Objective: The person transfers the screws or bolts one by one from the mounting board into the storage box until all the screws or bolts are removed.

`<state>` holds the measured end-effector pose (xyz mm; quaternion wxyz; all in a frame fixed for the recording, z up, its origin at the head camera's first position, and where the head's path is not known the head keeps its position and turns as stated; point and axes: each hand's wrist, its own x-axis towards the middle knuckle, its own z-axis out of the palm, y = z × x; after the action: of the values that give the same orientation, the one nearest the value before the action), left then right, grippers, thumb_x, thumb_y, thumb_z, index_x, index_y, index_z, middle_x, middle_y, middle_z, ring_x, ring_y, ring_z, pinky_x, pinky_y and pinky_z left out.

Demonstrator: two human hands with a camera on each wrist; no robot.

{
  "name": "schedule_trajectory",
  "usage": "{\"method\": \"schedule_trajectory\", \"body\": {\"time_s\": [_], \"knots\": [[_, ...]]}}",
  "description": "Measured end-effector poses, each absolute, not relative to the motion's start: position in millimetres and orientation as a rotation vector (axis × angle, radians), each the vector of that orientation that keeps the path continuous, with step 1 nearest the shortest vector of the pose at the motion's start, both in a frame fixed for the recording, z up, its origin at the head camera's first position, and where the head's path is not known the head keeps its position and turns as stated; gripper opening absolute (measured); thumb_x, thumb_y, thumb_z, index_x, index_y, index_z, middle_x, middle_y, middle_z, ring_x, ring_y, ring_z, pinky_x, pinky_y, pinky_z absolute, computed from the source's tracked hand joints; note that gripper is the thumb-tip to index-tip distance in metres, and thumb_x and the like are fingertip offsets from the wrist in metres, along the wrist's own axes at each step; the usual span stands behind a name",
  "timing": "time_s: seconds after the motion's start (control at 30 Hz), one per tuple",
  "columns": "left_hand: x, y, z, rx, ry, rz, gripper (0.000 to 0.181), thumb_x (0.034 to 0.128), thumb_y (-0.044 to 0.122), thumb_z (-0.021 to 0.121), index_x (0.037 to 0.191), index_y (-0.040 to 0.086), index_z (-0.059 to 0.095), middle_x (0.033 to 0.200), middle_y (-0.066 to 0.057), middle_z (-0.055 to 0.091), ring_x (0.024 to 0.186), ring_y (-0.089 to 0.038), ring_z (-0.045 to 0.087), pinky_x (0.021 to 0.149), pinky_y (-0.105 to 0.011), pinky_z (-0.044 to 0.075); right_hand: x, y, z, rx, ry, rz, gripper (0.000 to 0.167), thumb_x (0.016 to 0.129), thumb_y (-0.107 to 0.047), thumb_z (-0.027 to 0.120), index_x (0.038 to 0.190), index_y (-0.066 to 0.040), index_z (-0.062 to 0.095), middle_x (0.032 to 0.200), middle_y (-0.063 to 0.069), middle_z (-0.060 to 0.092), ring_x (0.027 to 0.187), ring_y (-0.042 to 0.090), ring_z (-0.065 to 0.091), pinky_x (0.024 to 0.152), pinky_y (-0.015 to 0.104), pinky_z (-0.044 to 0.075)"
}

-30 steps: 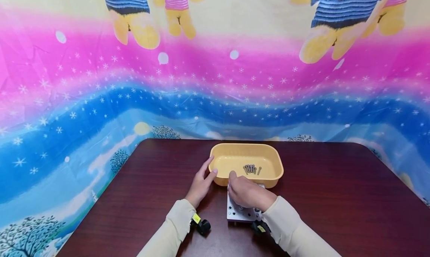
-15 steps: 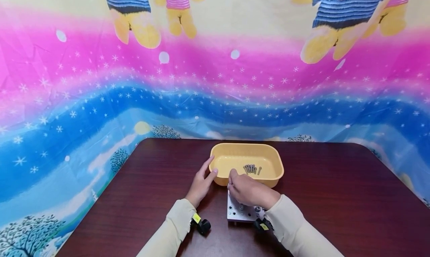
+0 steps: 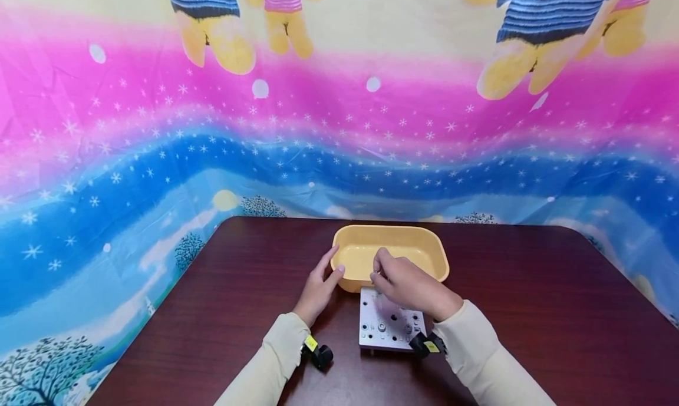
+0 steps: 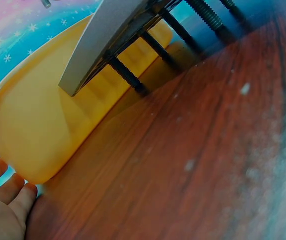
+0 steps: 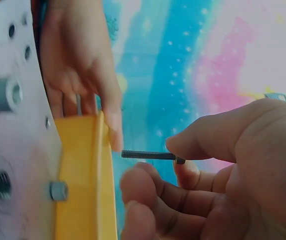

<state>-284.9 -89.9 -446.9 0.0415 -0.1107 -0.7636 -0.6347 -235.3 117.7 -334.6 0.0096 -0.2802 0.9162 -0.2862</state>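
My right hand (image 3: 411, 285) is raised above the far part of a silver metal plate with holes (image 3: 373, 337). In the right wrist view its thumb and fingertips pinch a socket head bolt (image 5: 147, 155) by the head, threaded end pointing away. Fairly straight fingers of my left hand (image 3: 315, 291) rest against the left end of the yellow basin (image 3: 350, 283). Bolt heads (image 5: 59, 190) stick up from the plate. Threaded shanks (image 4: 125, 72) show beneath it in the left wrist view. The loose bolts in the basin are hidden behind my right hand in the head view.
A dark red-brown wooden table (image 3: 254, 264) carries the basin and plate, which sit close together. Behind it hangs a colourful printed cloth (image 3: 318, 135). A small black camera (image 3: 320, 357) is strapped to the left wrist; another (image 3: 424, 345) sits at the right wrist.
My right hand has lifted and shifted right, uncovering more of the plate and covering the loose bolts in the head view. My left hand stays at the basin.
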Motion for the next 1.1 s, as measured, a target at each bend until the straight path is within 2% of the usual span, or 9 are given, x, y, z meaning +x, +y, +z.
{"method": "schedule_trajectory", "body": {"time_s": [0.27,0.67,0.87,1.1], "knots": [[-285,-90,-447,-0.320,-2.337,-1.962,0.054,0.0961,0.039,0.058,0.147,0.035,0.040,0.153,0.007,0.033,0.140,-0.017,0.030,0.111,-0.041,0.030,-244,135,-330,-0.838,2.902,-0.918,0.009,0.098,-0.011,0.052,0.090,-0.010,0.047,0.072,-0.001,0.054,0.058,0.011,0.046,0.055,0.026,0.042],[-289,-92,-447,-0.379,-2.315,-1.980,0.055,0.0992,0.021,0.055,0.151,0.016,0.036,0.155,-0.008,0.030,0.141,-0.030,0.029,0.111,-0.048,0.028,-262,165,-330,-0.725,2.954,-1.005,0.010,0.095,-0.008,0.054,0.088,-0.006,0.048,0.071,0.002,0.052,0.056,0.014,0.045,0.052,0.029,0.041],[-287,-93,-447,-0.341,-2.333,-1.945,0.055,0.0986,0.028,0.056,0.150,0.024,0.038,0.155,-0.001,0.032,0.140,-0.025,0.031,0.111,-0.044,0.031,-272,174,-335,-0.621,3.009,-0.958,0.008,0.093,-0.009,0.054,0.086,-0.008,0.049,0.071,0.003,0.052,0.056,0.015,0.045,0.052,0.030,0.040],[-286,-92,-447,-0.337,-2.340,-1.961,0.054,0.0990,0.029,0.055,0.150,0.026,0.037,0.155,0.000,0.032,0.140,-0.024,0.032,0.110,-0.044,0.033,-282,184,-340,-0.582,3.042,-0.895,0.004,0.090,-0.008,0.055,0.088,-0.007,0.053,0.073,0.004,0.054,0.059,0.016,0.047,0.055,0.030,0.040]]}}
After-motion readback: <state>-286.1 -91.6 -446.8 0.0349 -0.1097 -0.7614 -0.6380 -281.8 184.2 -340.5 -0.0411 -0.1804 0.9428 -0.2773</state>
